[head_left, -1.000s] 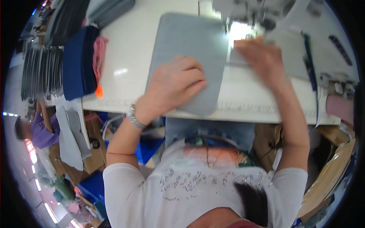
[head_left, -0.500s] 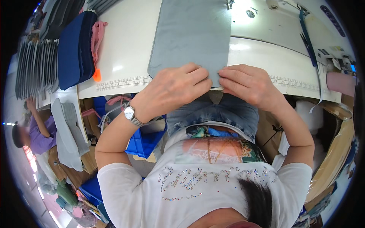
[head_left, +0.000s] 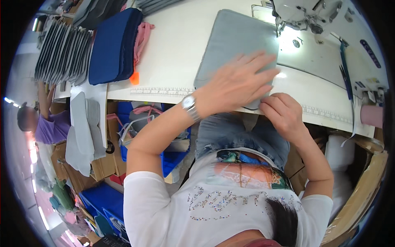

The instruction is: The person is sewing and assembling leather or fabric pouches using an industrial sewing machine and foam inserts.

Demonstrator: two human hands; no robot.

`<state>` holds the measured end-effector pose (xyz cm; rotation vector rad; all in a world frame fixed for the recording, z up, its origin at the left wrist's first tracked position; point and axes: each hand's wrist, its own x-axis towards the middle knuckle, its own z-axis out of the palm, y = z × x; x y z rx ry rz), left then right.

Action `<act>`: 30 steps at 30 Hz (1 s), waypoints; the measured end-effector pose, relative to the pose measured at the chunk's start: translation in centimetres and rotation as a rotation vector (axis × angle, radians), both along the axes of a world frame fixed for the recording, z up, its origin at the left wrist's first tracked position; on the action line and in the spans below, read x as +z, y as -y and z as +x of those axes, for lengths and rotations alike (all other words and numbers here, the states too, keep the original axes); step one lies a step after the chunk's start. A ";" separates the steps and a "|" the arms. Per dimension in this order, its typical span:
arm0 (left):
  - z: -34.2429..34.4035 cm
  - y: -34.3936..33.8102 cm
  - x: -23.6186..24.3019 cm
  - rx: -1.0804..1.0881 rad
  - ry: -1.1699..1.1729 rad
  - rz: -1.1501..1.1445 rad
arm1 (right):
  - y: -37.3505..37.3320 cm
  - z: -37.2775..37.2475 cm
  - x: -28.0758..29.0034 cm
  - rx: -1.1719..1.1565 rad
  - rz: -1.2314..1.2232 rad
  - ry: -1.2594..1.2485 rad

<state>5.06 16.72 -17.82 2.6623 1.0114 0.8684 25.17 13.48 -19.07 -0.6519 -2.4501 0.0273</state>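
Note:
A grey fabric panel with rounded corners lies on the white table, its right edge close beside the needle area of a sewing machine. My left hand is spread over the panel's near part, palm down and smeared by motion; its fingers are apart. At the near right corner of the panel, my right hand has thumb and fingers pinched on the fabric edge at the table's front. The corner under my left hand is partly hidden.
A printed ruler strip runs along the table's front. On the left are a navy fabric stack, pink fabric and many grey pieces. Scissors and a pink roll lie right. Another person stands far left.
My left hand has let go of the near edge and moved up and right across the panel, opening out. My right hand stays at the corner. The view has shifted, showing more sewing machine.

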 end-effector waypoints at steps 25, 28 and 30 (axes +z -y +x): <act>-0.7 -5.1 0.1 -0.279 -0.216 -0.092 | -0.4 3.2 1.8 0.100 -0.091 0.159; -0.4 -5.1 -0.1 -0.248 -0.212 -0.074 | -1.1 3.9 1.6 0.099 -0.082 0.149; -0.1 -5.2 0.1 -0.181 -0.272 -0.051 | -1.6 4.1 1.5 0.104 -0.079 0.153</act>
